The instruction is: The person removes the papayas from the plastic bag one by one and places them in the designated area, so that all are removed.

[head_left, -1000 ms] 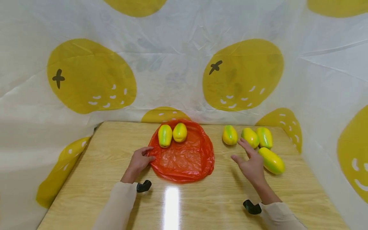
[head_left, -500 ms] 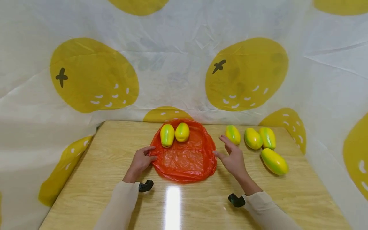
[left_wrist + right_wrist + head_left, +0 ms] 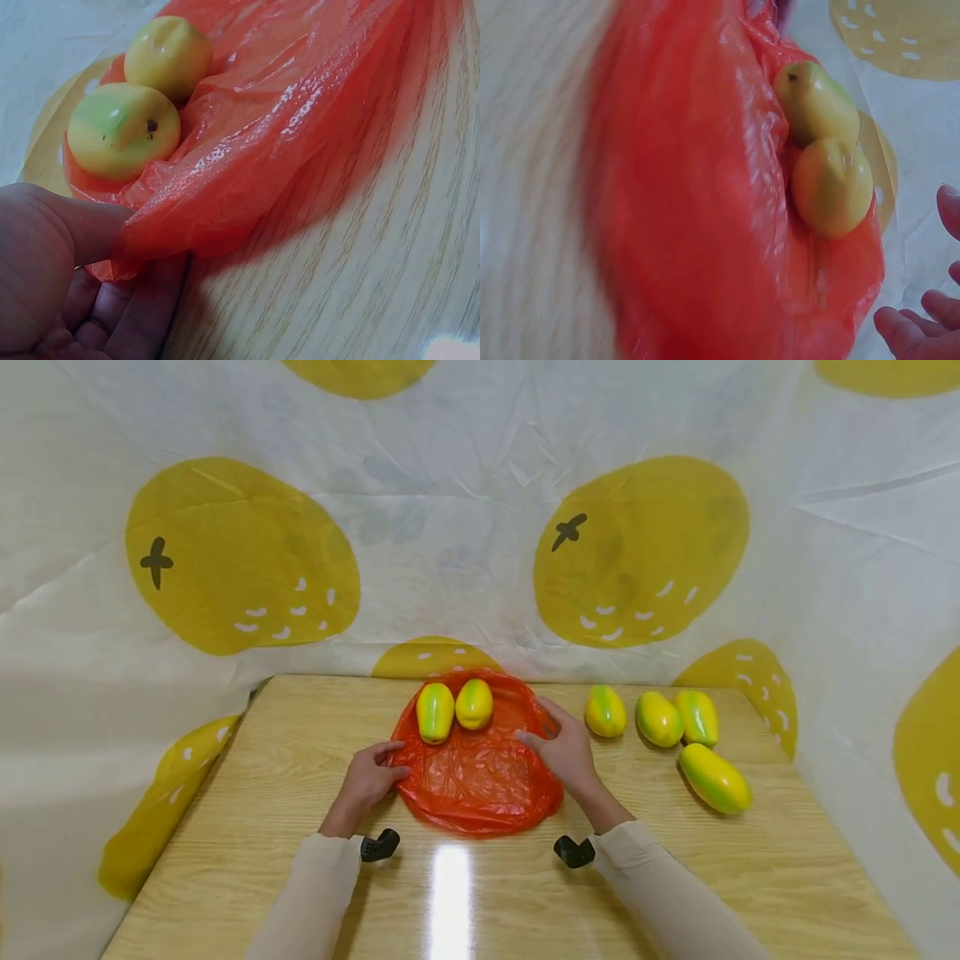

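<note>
An orange plastic bag (image 3: 480, 777) lies flat on the wooden table (image 3: 262, 827), with two yellow-green mangoes (image 3: 436, 712) (image 3: 474, 703) at its far side. My left hand (image 3: 369, 779) pinches the bag's left edge (image 3: 150, 225) between thumb and fingers. My right hand (image 3: 564, 747) hovers at the bag's right rim with fingers spread and relaxed, holding nothing. In the right wrist view the bag (image 3: 690, 195), both mangoes (image 3: 814, 101) (image 3: 831, 186) and my fingertips (image 3: 907, 330) show.
Several more yellow-green mangoes lie on the table to the right: one (image 3: 604, 711) nearest the bag, two (image 3: 658, 719) (image 3: 697, 717) further right, one (image 3: 715, 778) closer to me. A white sheet with yellow fruit prints (image 3: 637, 552) walls the back and sides.
My right hand has moved left from beside the loose mangoes to the bag's right rim. The left hand has kept its pinch on the left edge.
</note>
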The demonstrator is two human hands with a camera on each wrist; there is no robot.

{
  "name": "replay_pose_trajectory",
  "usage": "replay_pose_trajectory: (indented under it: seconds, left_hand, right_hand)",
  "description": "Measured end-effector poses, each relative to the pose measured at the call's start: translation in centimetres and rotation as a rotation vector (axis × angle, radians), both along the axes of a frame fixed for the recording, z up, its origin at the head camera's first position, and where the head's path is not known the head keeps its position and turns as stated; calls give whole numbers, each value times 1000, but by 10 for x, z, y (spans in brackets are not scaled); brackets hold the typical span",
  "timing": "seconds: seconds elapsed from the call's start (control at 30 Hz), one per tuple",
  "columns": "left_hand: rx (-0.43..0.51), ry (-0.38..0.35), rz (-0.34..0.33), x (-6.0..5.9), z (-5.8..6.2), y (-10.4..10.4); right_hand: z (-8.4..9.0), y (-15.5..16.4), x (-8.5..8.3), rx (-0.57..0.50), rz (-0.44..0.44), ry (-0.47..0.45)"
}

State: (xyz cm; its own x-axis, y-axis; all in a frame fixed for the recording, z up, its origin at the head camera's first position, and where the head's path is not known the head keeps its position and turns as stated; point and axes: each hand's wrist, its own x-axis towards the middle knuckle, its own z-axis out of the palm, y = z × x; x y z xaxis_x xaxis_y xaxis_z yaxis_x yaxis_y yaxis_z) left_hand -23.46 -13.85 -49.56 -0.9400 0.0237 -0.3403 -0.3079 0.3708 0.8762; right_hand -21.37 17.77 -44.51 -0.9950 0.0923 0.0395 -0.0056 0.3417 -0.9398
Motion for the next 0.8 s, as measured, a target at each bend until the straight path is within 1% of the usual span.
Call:
replay_pose_trajectory:
  seconds: [0.13,0.23,0.33,0.5,0.57,0.73,0.8]
  left_hand:
    - [-6,3,4,0,0,0]
    - [-15,8,-3,0,0,1]
    - [-20,14,0,0,0,0]
    - [-6,53,8,1,-2,0]
    - [3,62,5,1,-3,0]
    - [2,55,6,1,-1,2]
    - [-4,52,4,1,0,3]
  right_hand:
    - [-2,-12,-14,-30,-13,-48]
    - [-5,-20,-23,-37,-17,-61]
    - [-6,-29,-31,-14,-14,-58]
    - [-7,-43,-43,18,-16,-87]
    - [-8,-48,-47,49,-22,-101]
    - [-9,-59,-59,99,-19,-138]
    - [-9,-63,-63,103,-12,-157]
